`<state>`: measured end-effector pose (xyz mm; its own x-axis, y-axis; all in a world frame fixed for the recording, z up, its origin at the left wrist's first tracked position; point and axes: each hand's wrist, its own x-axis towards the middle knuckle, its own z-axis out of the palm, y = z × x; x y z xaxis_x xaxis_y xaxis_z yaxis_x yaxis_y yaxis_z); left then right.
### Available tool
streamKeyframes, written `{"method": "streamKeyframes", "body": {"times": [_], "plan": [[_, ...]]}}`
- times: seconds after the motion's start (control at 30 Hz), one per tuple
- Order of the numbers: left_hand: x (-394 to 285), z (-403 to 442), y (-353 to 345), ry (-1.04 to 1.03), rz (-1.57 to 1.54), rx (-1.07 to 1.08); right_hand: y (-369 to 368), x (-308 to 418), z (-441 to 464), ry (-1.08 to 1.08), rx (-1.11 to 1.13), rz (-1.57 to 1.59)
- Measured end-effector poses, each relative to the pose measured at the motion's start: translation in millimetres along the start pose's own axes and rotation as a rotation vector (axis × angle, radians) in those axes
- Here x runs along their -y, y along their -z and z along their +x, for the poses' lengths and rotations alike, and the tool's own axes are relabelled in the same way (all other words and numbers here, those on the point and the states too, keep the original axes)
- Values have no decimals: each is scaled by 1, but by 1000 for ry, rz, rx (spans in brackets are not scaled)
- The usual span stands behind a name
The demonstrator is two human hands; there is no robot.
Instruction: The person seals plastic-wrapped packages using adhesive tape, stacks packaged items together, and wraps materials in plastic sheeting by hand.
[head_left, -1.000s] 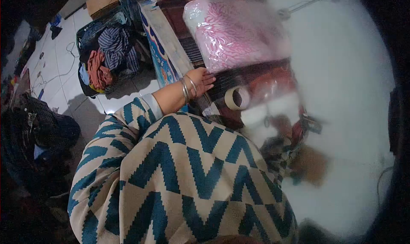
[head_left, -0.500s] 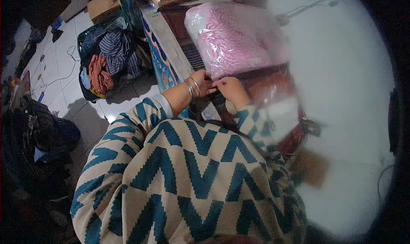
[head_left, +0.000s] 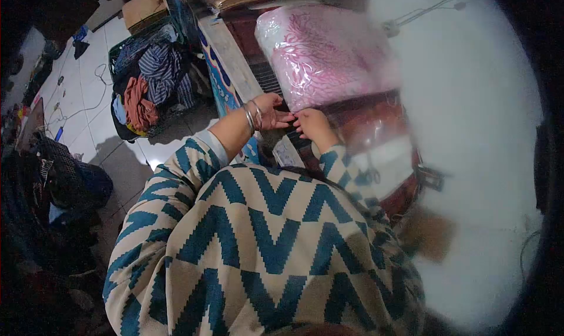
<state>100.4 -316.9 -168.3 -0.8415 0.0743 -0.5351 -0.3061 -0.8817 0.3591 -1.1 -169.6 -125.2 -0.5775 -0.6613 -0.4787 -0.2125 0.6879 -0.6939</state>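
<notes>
A pink-and-white patterned package (head_left: 326, 60) in shiny clear plastic lies in front of me, just beyond both hands. My left hand (head_left: 269, 111), with metal bangles at the wrist, is turned partly palm up by the package's near corner. Its fingers are stretched out and hold nothing that I can see. My right hand (head_left: 314, 126) meets the left fingertips there, its thumb and fingertips drawn together. Anything between them is too small to make out. A pale flat piece (head_left: 288, 153) lies just below the hands.
A dark crate (head_left: 111, 63) of clothes, among them a striped cloth (head_left: 160, 71) and an orange-brown one (head_left: 140, 104), stands left on the tiled floor (head_left: 88, 92). Scissors (head_left: 372, 168) lie to the right. A whitish blur covers the right side.
My left hand has shifted slightly left and turned more palm up, its fingers straightening. The right fingers have spread a little, and the package stays in place.
</notes>
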Motion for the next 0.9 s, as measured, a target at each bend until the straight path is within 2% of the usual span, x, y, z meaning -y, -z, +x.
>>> {"method": "streamKeyframes", "body": {"times": [0.17, 0.23, 0.27, 0.33, 0.37, 0.43, 0.5, 0.57, 0.6, 0.63, 0.7, 0.73, 0.77, 0.83, 0.9], "plan": [[7, 8, 1, -23, -85, 17, -4, -10, 3, 35, -65, -71], [13, 17, 9, -52, -235, 95, -5, -8, -3, -54, 31, 292], [16, 22, 13, -50, -225, 97, -4, -7, -8, -51, 23, 298], [19, 22, 14, -104, -247, 213, -1, -2, -19, -101, 193, 587], [21, 22, 14, -102, -232, 215, 0, -1, -25, -92, 185, 596], [19, -1, -1, -162, -135, 45, 0, -1, -33, -115, 115, 879], [12, -15, 2, -101, -104, 0, 10, -3, -40, -76, 72, 945], [8, -50, -7, -234, 85, -286, 31, 5, -58, -19, 45, 1051], [6, -63, -7, -380, 179, -294, 43, 7, -64, -7, 37, 1069], [-6, -62, 4, -379, 201, -291, 55, 8, -69, 41, -47, 1116], [-35, -52, 24, -657, 268, -339, 76, 2, -63, 102, -137, 1177], [-50, -67, 10, -719, 403, -427, 85, -3, -50, 48, -253, 1230], [-67, -60, 13, -730, 421, -422, 93, -8, -35, -9, -364, 1282], [-113, -36, 19, -1075, 743, -269, 103, -8, -15, -24, -407, 1278], [-150, -25, 2, -1129, 830, -250, 111, -4, 7, -43, -448, 1271]]}}
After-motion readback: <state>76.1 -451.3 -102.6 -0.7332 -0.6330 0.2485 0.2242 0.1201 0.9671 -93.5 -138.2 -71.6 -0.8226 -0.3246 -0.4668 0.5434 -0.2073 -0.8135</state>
